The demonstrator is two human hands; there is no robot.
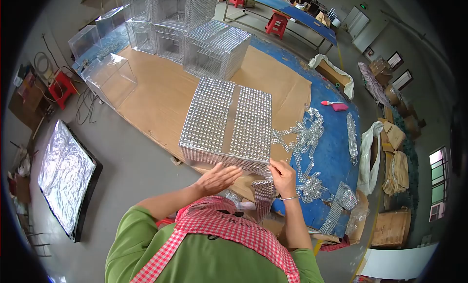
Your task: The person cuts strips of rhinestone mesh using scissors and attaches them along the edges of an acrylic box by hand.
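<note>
Silver-studded box (pixel 226 119) fwd of L hand (pixel 219 179), flat by near side, & R hand (pixel 284 176), pinching strip (pixel 263 197) at corner

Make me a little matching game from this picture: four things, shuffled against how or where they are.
1. left hand
2. right hand
3. apron
4. cardboard sheet

A. plain brown
B. at the near right corner of the studded box
C. open, fingers extended
D. red and white checks

Pairs: 1-C, 2-B, 3-D, 4-A
</note>
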